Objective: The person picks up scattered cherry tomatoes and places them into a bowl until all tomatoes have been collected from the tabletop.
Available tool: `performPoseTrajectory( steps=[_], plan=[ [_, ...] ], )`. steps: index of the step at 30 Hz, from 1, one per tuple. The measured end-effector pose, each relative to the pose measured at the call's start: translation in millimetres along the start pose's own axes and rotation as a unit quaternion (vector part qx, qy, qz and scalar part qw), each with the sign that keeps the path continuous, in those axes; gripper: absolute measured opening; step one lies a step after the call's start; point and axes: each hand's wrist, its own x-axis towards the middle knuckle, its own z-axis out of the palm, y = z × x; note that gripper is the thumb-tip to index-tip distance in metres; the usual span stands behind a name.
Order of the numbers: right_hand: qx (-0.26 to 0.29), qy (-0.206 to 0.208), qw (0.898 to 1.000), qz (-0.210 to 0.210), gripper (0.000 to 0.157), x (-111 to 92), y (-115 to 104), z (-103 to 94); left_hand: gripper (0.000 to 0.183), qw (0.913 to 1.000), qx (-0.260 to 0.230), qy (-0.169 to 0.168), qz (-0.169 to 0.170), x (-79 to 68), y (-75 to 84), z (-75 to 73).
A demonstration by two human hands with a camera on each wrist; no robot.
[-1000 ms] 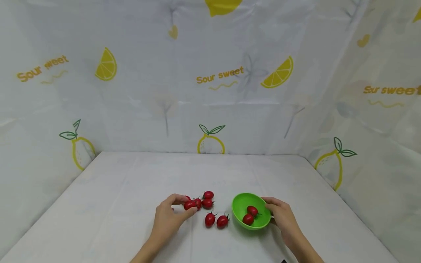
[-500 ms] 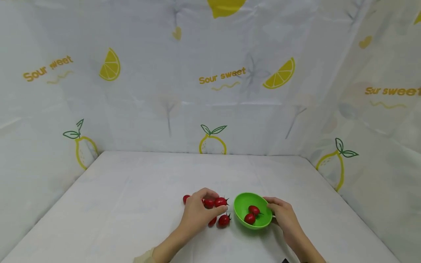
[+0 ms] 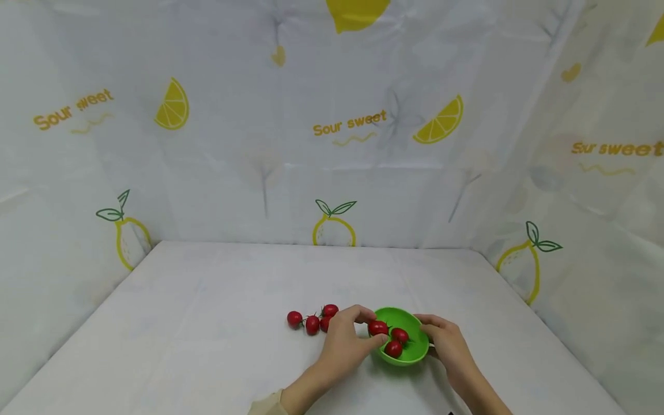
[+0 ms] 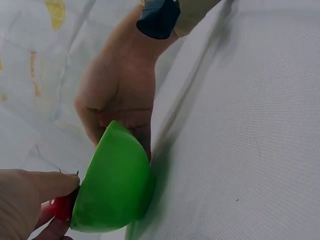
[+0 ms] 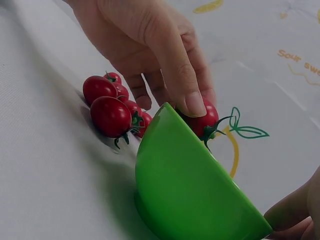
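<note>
Left hand (image 3: 343, 344) with tomato (image 3: 377, 328), now farther right, at the green bowl (image 3: 398, 315).

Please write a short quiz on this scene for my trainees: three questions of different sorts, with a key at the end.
1. Multiple choice. What is the right hand doing?
A) Lying flat on the table
B) Holding the green bowl
C) Pinching a tomato

2. True or false: every tomato in the scene is inside the bowl.

3. Fill the gap. In the head view, two tomatoes lie inside the bowl, while the ____ hand pinches a third tomato at the bowl's rim.

Key:
1. B
2. False; several tomatoes lie on the table beside the bowl.
3. Left; the left hand has that tomato between thumb and fingers.
</note>
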Motion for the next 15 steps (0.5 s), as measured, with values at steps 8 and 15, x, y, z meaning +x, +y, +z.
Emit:
performPoseTrajectory(
  steps=[8,15],
  plan=[
    [-0.005,0.000,1.000,-0.013,0.039,-0.9,-0.7,-1.2,0.026,0.9998,0.010,-0.008,0.015,1.5,0.7,-0.4],
    [0.000,-0.003,1.000,-0.007,0.038,0.0,1.2,0.5,0.025,0.9995,0.022,-0.006,0.022,-1.0,0.3,-1.9]
  ],
)
